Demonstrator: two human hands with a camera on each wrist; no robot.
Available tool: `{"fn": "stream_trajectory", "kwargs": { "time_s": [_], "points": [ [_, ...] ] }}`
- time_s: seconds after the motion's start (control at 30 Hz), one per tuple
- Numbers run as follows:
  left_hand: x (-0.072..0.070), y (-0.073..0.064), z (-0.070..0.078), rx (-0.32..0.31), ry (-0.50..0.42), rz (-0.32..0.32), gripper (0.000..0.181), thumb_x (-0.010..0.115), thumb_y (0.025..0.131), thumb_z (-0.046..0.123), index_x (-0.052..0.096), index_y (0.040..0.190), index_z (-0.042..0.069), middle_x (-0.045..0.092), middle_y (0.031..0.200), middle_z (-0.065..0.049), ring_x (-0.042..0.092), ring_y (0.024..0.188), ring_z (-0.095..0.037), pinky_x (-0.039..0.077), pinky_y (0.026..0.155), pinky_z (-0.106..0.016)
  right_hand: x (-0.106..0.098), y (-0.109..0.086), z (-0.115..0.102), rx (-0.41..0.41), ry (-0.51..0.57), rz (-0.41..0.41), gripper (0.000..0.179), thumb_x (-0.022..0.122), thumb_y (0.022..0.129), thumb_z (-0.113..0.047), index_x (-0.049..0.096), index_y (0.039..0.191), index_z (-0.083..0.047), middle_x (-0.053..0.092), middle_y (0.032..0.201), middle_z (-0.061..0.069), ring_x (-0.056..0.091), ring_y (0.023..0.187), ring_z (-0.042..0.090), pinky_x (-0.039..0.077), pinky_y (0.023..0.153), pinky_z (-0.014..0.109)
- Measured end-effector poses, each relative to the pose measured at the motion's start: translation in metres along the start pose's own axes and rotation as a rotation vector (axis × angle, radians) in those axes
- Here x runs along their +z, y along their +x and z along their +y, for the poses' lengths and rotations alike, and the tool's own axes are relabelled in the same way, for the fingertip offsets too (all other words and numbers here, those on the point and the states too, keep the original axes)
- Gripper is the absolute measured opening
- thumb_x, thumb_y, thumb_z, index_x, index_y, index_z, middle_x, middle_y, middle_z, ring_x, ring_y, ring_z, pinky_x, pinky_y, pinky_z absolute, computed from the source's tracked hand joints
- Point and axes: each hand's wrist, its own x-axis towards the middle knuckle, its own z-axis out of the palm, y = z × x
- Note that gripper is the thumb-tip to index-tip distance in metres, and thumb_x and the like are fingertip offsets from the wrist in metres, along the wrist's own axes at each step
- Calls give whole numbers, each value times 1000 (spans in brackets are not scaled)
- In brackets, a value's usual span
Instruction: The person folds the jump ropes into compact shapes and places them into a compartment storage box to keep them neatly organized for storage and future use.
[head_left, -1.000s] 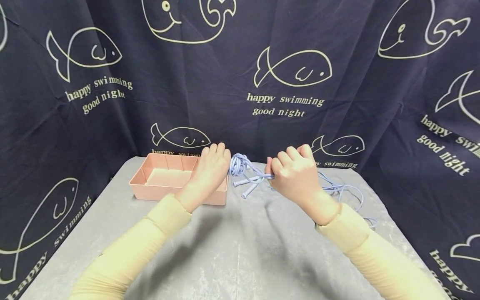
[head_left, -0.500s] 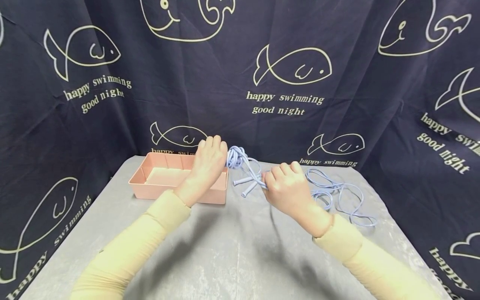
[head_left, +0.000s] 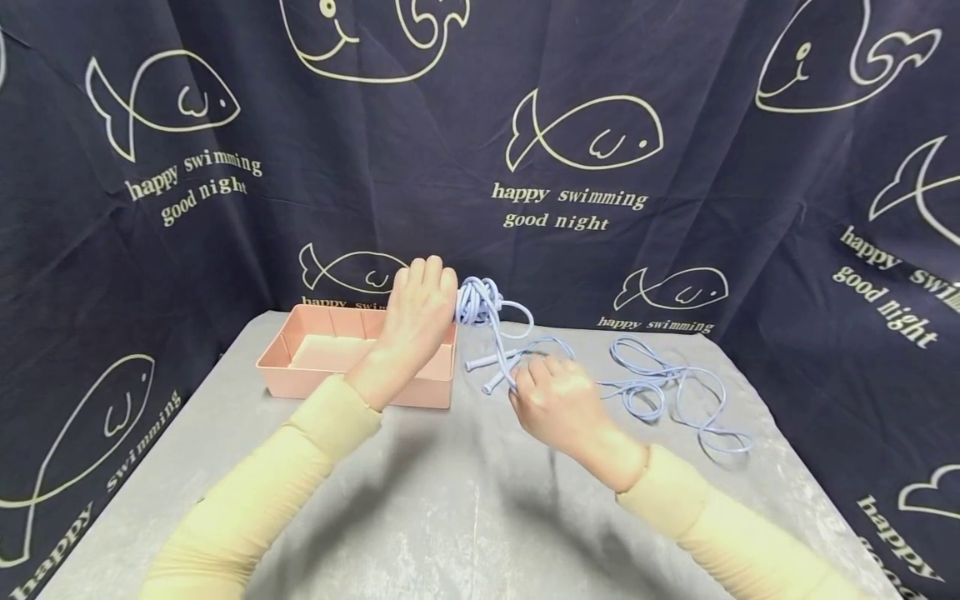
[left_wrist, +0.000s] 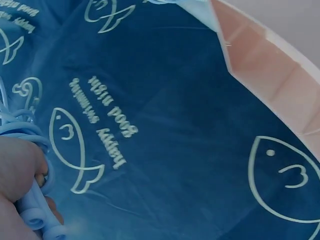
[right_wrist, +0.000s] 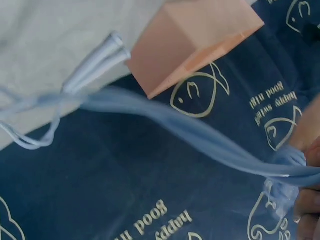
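Note:
My left hand (head_left: 423,304) is raised over the right end of the pink box and grips a light blue jump rope (head_left: 478,302) wound into a bundle. Two handle ends (left_wrist: 52,231) of that rope poke out below the fingers in the left wrist view. From the bundle, strands of cord (head_left: 498,346) run down to my right hand (head_left: 558,398), whose curled fingers hold them lower and to the right. In the right wrist view these twisted strands (right_wrist: 190,135) stretch across between the hands. The inside of the right hand is hidden.
The pink box (head_left: 356,387) stands at the back left of the grey table (head_left: 465,508). A second blue jump rope (head_left: 678,371) lies loosely looped on the right, its two handles (head_left: 487,362) beside the box. Dark fish-print curtains (head_left: 450,200) enclose the table.
My right hand has come down and to the left, drawing the strands downward from the bundle. My left hand has risen a little, still gripping the bundled rope.

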Motion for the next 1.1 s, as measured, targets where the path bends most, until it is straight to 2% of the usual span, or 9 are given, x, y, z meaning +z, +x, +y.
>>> {"fn": "stream_trajectory", "kwargs": {
  "time_s": [0.23, 0.43, 0.53, 0.63, 0.73, 0.83, 0.97, 1.1],
  "points": [
    [-21, 5, 14, 71, -89, 43, 7, 47, 82, -2, 52, 80, 2, 47, 81, -12, 47, 72, -29, 35, 59, -36, 9, -11, -4, -11, -17, -39, 26, 45, 82, -17, 50, 59, -8, 46, 55, 5, 46, 51, 24, 34, 49, 36],
    [-32, 3, 29, 137, -206, 88, 9, 46, 81, -4, 51, 78, 3, 46, 78, -11, 45, 70, -27, 33, 57, -35, 21, -13, -3, -36, -61, -35, 31, 44, 86, -19, 50, 57, -12, 44, 56, 2, 43, 47, 22, 31, 43, 37],
    [-35, 0, 33, 158, -235, 58, 7, 55, 76, -1, 51, 80, 3, 46, 79, -10, 44, 71, -26, 32, 58, -33, 28, -15, 3, -27, -45, -44, 35, 43, 89, -22, 53, 58, -11, 48, 57, 4, 48, 52, 26, 37, 47, 40],
    [-36, -5, 33, 151, -255, 11, 23, 67, 66, 3, 51, 83, 3, 46, 82, -10, 44, 73, -26, 33, 60, -33, 33, -21, 11, 13, -13, -58, 39, 39, 93, -28, 57, 68, -6, 55, 66, 9, 54, 58, 29, 43, 55, 41],
    [-36, -9, 33, 143, -278, -16, 32, 74, 60, 6, 51, 83, 3, 46, 83, -11, 45, 74, -26, 34, 60, -33, 35, -25, 18, 50, 17, -76, 36, 38, 93, -31, 58, 78, -5, 58, 73, 11, 55, 62, 31, 42, 55, 43],
    [-37, -13, 34, 160, -294, -25, 31, 73, 61, 5, 50, 82, 3, 46, 81, -10, 44, 73, -26, 33, 59, -33, 37, -26, 24, 66, 23, -88, 28, 43, 88, -29, 56, 76, -7, 57, 71, 10, 52, 55, 30, 35, 50, 40],
    [-38, -17, 39, 224, -307, -23, 25, 69, 64, 4, 50, 81, 4, 45, 80, -9, 43, 72, -25, 32, 58, -32, 37, -18, 31, 40, 16, -48, 20, 45, 84, -20, 55, 71, -8, 52, 61, 8, 44, 44, 24, 31, 46, 37],
    [-36, -23, 49, 298, -343, -5, 17, 65, 71, 5, 52, 81, 4, 48, 81, -8, 45, 72, -24, 34, 58, -32, 36, -7, 37, 16, -3, -5, 20, 43, 88, -17, 53, 74, -6, 46, 55, 4, 41, 41, 21, 27, 45, 33]
  ]
}}
